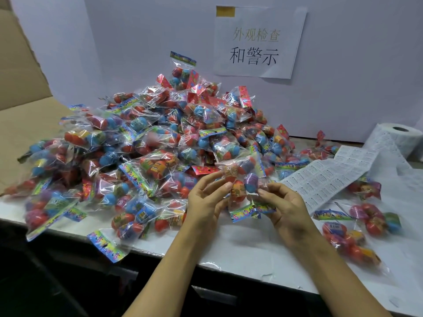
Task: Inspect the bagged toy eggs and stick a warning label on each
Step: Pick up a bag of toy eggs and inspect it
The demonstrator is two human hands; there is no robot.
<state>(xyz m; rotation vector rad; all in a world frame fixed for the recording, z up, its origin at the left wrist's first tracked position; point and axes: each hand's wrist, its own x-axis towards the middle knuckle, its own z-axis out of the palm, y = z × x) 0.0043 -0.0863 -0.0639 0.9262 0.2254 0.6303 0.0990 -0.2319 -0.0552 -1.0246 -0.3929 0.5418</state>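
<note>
Above the white table (251, 255) edge, just in front of the pile (160, 138), left hand (206, 202) and right hand (286, 207) pinch one bag of toy eggs (242, 191) between them, apparently inspecting; next move likely peeling a label off the label strip (325, 179).

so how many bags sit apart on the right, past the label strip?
3: one under the strip's end, one near the table's right side, one nearer the front edge. Overlaps may hide more.

I hold one bag of toy eggs (243, 188) between my left hand (207, 200) and right hand (283, 207) above the table (251, 252), the big pile of bags (146, 143) behind, the label strip (325, 177) beside.
</note>
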